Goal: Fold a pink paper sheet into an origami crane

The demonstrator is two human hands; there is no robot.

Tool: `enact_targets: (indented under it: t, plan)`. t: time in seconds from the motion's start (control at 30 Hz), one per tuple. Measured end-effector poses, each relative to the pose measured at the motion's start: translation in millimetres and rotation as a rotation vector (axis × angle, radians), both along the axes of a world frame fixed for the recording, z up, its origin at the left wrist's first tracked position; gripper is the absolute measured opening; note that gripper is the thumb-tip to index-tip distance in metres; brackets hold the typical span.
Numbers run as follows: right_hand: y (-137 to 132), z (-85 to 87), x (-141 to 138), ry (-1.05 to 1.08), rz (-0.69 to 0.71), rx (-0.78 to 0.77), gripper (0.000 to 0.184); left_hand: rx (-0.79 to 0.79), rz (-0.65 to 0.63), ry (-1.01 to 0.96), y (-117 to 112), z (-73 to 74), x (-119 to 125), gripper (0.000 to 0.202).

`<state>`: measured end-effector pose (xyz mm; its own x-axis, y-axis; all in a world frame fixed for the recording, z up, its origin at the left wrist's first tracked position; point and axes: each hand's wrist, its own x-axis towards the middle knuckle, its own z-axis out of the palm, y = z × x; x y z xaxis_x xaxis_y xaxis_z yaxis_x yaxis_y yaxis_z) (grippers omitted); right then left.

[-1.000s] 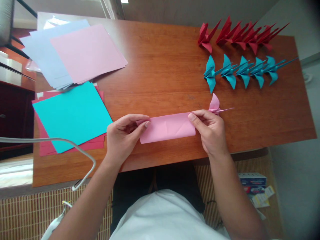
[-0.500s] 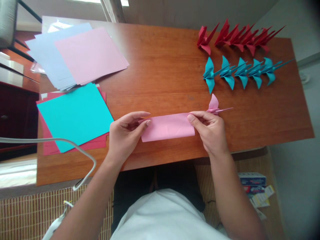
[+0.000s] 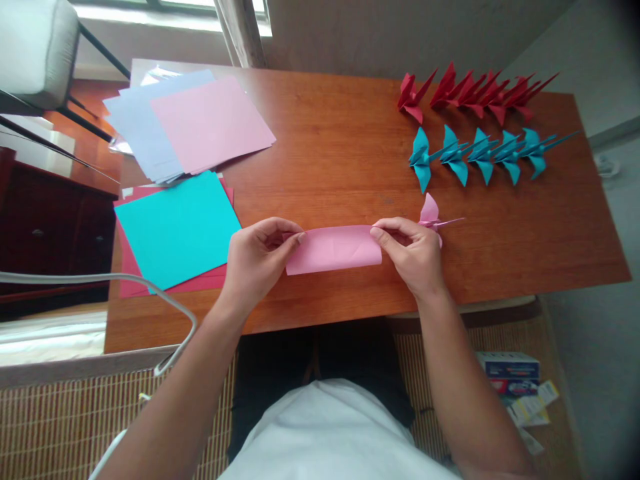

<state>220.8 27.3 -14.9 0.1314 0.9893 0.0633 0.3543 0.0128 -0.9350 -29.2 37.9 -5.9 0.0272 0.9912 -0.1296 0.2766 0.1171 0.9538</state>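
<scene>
A sheet of pink paper (image 3: 334, 251), doubled over into a long strip, lies between my two hands near the table's front edge. My left hand (image 3: 267, 250) pinches its left end between thumb and forefinger. At the upper right corner my right hand (image 3: 407, 250) grips it the same way. Just beyond the right hand sits a folded pink paper crane (image 3: 429, 212), partly covered by that hand. Farther back stand a row of blue paper cranes (image 3: 455, 155) and, behind it, a row of red paper cranes (image 3: 455, 90).
Turquoise sheets (image 3: 180, 230) over red sheets (image 3: 131, 270) lie left of my left hand. Behind them are pink sheets (image 3: 213, 123) on pale blue sheets (image 3: 145, 137). A white cable (image 3: 170, 300) curves past the wooden table's (image 3: 320, 133) left front. Boxes (image 3: 510, 373) stand on the floor at right.
The view has shifted, so the table and papers sit farther right at the left side. My left thumb and forefinger have closed together on the pink paper's end. My right hand keeps its hold.
</scene>
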Motion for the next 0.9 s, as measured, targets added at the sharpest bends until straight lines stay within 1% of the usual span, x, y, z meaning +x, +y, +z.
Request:
enact_targets:
  t: [0.1, 0.2, 0.37, 0.47, 0.6, 0.73, 0.9]
  plan:
    - [8, -2.9, -2, -0.048, -0.014, -0.005, 0.010, 0.067, -0.006, 0.096, 7, -4.2, 2, 0.007]
    - [15, -5.8, -2, -0.124, -0.015, 0.001, 0.011, 0.133, -0.007, 0.245, 15, -7.9, 4, 0.007]
    - [23, -11.1, -2, -0.262, -0.020, 0.073, 0.010, 0.283, -0.066, 0.478, 24, -6.6, 10, 0.010]
    - [24, -14.2, -2, -0.339, -0.012, 0.097, 0.009, 0.279, -0.069, 0.629, 26, -4.7, 15, 0.011]
    - [26, -17.9, -1, -0.433, -0.014, 0.098, 0.009, 0.252, -0.059, 0.761, 25, -4.9, 22, 0.009]
    - [26, -18.3, -1, -0.502, 0.006, 0.088, 0.010, 0.232, -0.080, 0.827, 25, -3.1, 24, 0.006]
    - [27, -15.0, -1, -0.528, 0.031, 0.058, 0.010, 0.173, -0.135, 0.867, 27, 3.0, 25, 0.008]
